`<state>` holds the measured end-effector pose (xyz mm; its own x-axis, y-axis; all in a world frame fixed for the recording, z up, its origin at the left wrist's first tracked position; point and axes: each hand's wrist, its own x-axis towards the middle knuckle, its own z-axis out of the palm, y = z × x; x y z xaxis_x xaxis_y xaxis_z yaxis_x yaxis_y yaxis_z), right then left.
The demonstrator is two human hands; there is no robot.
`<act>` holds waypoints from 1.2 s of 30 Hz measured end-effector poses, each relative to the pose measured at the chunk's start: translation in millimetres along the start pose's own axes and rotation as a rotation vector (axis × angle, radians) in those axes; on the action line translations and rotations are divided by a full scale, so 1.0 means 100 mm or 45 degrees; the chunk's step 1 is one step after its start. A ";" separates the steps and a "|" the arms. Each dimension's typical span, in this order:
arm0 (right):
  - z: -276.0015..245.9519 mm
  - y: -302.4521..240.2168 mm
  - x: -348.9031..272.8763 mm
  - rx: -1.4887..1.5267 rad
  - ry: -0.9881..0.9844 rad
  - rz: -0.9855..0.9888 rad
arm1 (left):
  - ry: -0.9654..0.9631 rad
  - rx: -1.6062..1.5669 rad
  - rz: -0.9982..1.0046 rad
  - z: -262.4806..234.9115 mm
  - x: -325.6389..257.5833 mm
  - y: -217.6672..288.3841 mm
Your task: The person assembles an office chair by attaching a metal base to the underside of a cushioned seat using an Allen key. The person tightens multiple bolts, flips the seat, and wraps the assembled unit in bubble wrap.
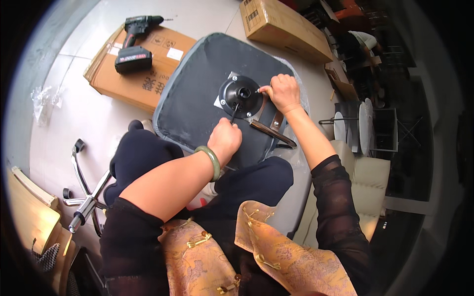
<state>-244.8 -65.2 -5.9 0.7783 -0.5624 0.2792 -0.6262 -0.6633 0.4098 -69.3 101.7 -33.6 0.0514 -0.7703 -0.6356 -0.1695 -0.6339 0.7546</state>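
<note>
An upside-down dark grey chair seat (190, 84) lies in front of me, with a round black mounting plate (228, 90) at its middle. Silver screws (223, 102) sit around the plate's rim. My left hand (225, 139), a green bangle at its wrist, is closed around a thin dark rod-like tool (234, 114). The tool's tip meets the lower part of the plate; its exact kind does not show. My right hand (285, 93) has curled fingers, thumb and forefinger at a screw on the plate's right edge. Below it a brown-topped armrest (269, 132) reaches out from the seat.
A cordless drill (134, 47) rests on a flat cardboard box (111, 81) at the far left. Another long carton (286, 29) stands at the back. A chrome five-star chair base (88, 204) with casters is at left. A cream cushioned seat (370, 185) is at right.
</note>
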 end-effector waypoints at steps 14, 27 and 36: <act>-0.04 0.19 0.07 0.381 -0.331 -0.219 | 0.043 0.291 0.320 0.12 0.21 -0.24; -0.50 0.25 0.38 0.380 -0.069 -0.335 | 0.034 0.281 0.189 0.03 -0.02 -0.26; -0.51 -0.53 -0.41 0.555 -0.256 0.019 | -0.128 0.247 0.189 -0.19 -0.16 -0.38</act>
<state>-241.2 17.8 5.1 0.7720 -0.6290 0.0913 -0.6311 -0.7757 -0.0075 -44.7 136.6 -49.1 -0.0843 -0.8372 -0.5403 -0.3536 -0.4818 0.8018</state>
